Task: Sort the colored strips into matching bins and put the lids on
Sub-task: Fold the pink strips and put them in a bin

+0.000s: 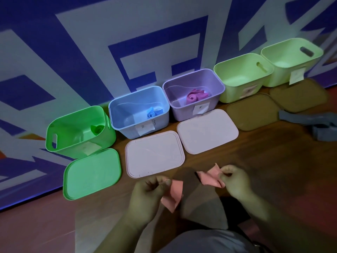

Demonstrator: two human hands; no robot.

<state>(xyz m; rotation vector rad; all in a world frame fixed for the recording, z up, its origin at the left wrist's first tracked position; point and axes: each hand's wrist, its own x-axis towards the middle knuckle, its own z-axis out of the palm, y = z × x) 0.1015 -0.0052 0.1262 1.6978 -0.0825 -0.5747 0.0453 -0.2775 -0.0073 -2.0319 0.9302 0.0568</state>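
Between the two sets of fingers, low in the head view, hangs a pink strip [209,178]. The left hand [147,194] pinches one crumpled end between thumb and curled fingers, and the right hand [235,181] pinches the other. The stretch between them is lost in shadow (so I cannot tell whether it is one strip or two).

Just beyond the left fingers lies a white lid [155,154], with a green lid [92,174] further left. Behind these stand the green bin [73,147], blue bin [127,128] and purple bin [182,112], each with a rolled strip of its own colour inside. Well beyond the right fingers sit the near pale bin [235,92] and far pale bin [277,77], with nothing visible in them and brown lids [253,114] lying before them.

The step looks like readying the pink strip for a bin. To do it well, roll the strip loosely between the fingertips like the others. Then read the labels (illegible from here) before dropping it, since no bin is plainly pink. Every lid is off, so the closing is not yet begun.
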